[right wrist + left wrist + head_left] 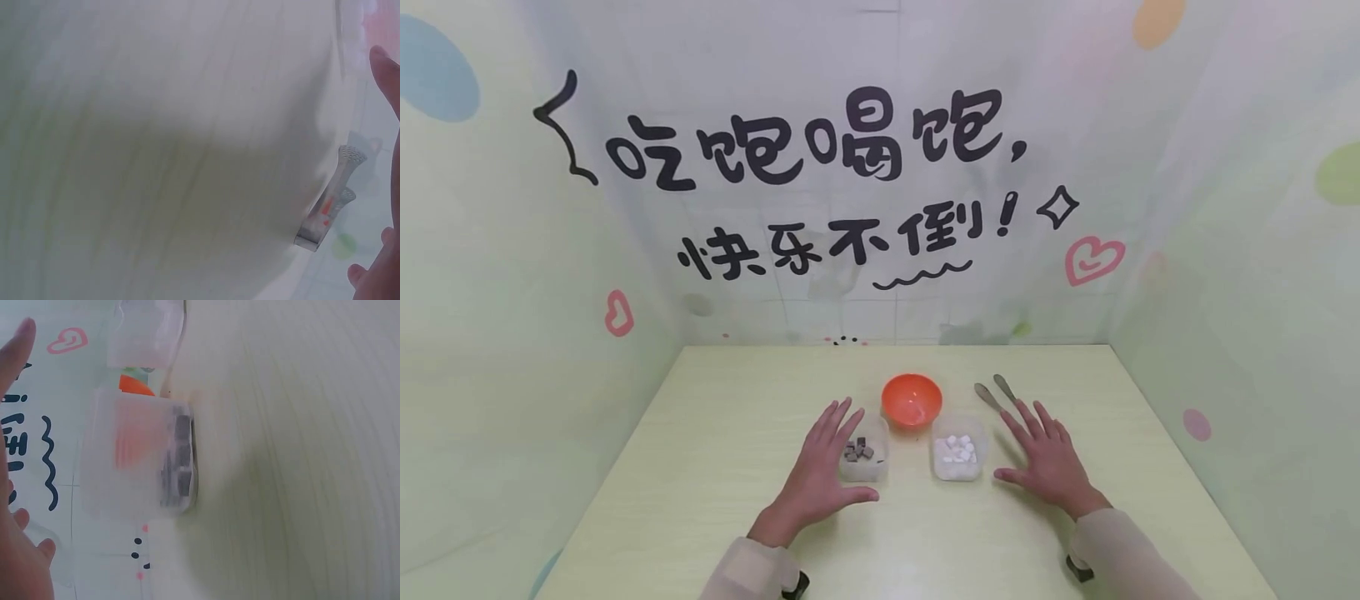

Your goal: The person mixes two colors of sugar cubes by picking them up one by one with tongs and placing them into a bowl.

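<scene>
The left hand [822,471] is spread, holding nothing, and in the head view covers the left edge of the left box [872,472], so its dark cubes [860,451] cannot be counted. The right hand [1047,465], also spread and holding nothing, hides the near end of the tongs [988,397]; the right wrist view shows that end. White cubes [957,448] bunch in the right box [957,474], hard to tell apart. The bowl [912,403] stands farther off, between the boxes, mostly an orange blur through the left box from the left wrist. Both wrist views cut off their hands.
</scene>
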The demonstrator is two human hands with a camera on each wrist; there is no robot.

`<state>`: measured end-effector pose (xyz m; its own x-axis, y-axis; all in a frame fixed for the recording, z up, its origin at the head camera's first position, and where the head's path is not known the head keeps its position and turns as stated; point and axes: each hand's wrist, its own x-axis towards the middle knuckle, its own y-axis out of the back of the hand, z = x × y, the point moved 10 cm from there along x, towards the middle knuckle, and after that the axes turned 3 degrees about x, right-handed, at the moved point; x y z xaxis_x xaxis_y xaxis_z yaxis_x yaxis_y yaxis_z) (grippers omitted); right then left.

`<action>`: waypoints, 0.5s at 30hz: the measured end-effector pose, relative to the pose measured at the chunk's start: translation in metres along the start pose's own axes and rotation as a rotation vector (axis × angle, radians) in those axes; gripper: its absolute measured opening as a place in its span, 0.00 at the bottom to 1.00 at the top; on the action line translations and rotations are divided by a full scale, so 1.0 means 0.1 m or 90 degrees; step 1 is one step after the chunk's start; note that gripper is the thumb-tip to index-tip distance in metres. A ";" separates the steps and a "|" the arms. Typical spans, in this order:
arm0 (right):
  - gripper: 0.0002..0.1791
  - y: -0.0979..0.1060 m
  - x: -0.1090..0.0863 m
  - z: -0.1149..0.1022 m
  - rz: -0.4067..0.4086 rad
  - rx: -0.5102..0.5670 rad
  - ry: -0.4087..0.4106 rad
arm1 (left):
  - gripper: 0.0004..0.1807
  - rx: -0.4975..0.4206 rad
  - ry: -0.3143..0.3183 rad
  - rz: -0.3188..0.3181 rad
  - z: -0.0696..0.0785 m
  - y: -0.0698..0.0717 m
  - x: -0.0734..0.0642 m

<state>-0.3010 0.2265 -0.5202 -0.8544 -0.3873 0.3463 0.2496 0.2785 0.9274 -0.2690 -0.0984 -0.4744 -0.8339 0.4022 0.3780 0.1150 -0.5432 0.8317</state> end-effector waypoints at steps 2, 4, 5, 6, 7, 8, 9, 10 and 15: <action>0.56 0.00 0.01 0.00 -0.003 0.006 -0.008 | 0.64 -0.010 -0.008 0.011 0.05 -0.01 0.02; 0.56 -0.02 0.01 0.02 -0.006 0.009 -0.016 | 0.64 -0.024 -0.015 0.024 0.10 -0.01 0.03; 0.56 -0.03 0.02 0.02 -0.006 0.011 -0.019 | 0.63 -0.030 -0.019 0.031 0.12 -0.01 0.04; 0.56 -0.03 0.02 0.03 -0.006 0.017 -0.024 | 0.63 -0.038 -0.023 0.036 0.15 -0.01 0.05; 0.56 -0.04 0.02 0.04 -0.005 0.025 -0.027 | 0.63 -0.045 -0.026 0.040 0.18 -0.01 0.06; 0.56 -0.05 0.03 0.05 -0.002 0.029 -0.031 | 0.63 -0.054 -0.025 0.041 0.20 -0.02 0.07; 0.56 -0.06 0.03 0.06 0.002 0.033 -0.034 | 0.62 -0.060 -0.025 0.041 0.22 -0.03 0.08; 0.56 -0.06 0.04 0.07 0.006 0.040 -0.037 | 0.62 -0.067 -0.024 0.041 0.24 -0.03 0.09; 0.57 -0.07 0.07 0.11 0.022 0.071 -0.060 | 0.61 -0.122 -0.016 0.029 0.34 -0.08 0.13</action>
<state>-0.3140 0.2316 -0.5258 -0.8863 -0.2938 0.3579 0.2317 0.3879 0.8921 -0.2624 -0.0639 -0.4630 -0.8163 0.3909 0.4254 0.0452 -0.6909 0.7215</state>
